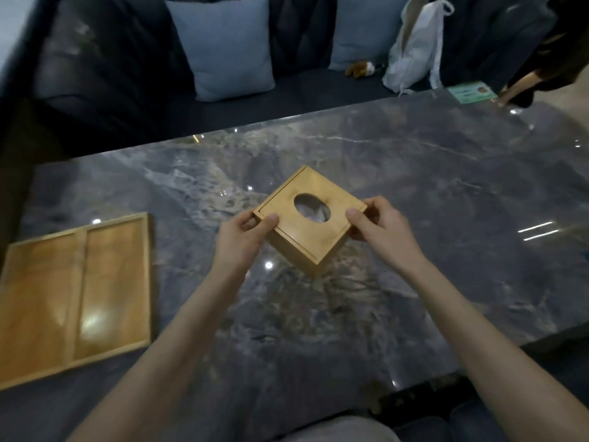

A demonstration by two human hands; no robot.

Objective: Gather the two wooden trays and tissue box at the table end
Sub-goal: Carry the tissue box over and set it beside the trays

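Head cam: both hands were on the tissue box, mid-desk, corner pointing toward the wearer. Left hand had its fingers clamped on the box's left corner, thumb on the lid. Right hand had its fingers clamped on the right corner, thumb on top too. Couldn't tell if the box was lifted or resting on the desk. Oval opening faced up, tissue visible inside. Wooden trays lay flat, side by side and touching, at the desk's left end, well apart from the box. Dark sofa beyond the far edge with a blue cushion and a white bag.
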